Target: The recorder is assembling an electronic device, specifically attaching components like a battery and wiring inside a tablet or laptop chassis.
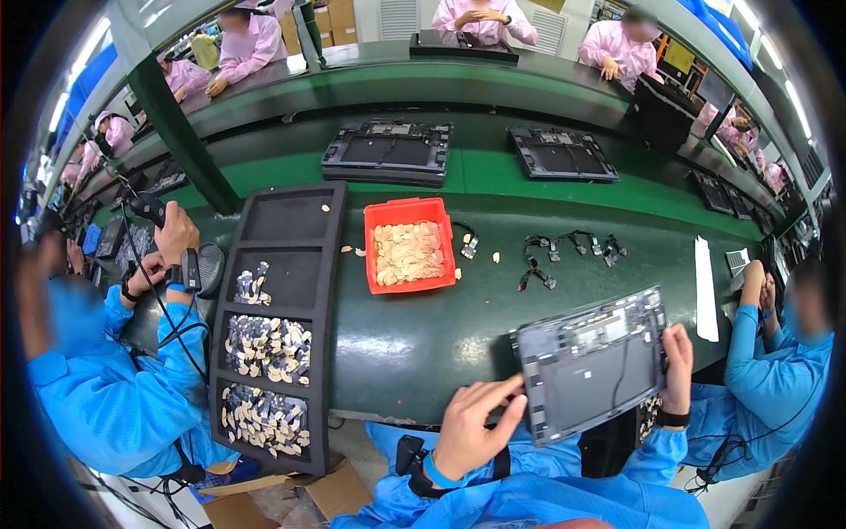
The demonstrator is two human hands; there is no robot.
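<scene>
An open laptop chassis (599, 375) with its inner boards and a dark cable showing is held tilted over the near edge of the bench. My right hand (677, 370) grips its right edge, thumb at the front. At the left edge, my left hand (476, 429) has its fingers stretched out and apart, with the thumb and index tips at or very close to the chassis. Whether they press on it I cannot tell. Beyond the chassis, several small black cabled parts (573, 251) lie on the green bench (414, 353).
A red bin (368, 256) holds beige pieces. Left of it, a black compartment tray (324, 326) contains small dark and beige parts. Two more laptop chassis (388, 150) lie farther back. A white strip (705, 291) lies right. Co-workers sit on both sides; cardboard boxes (339, 494) stand below.
</scene>
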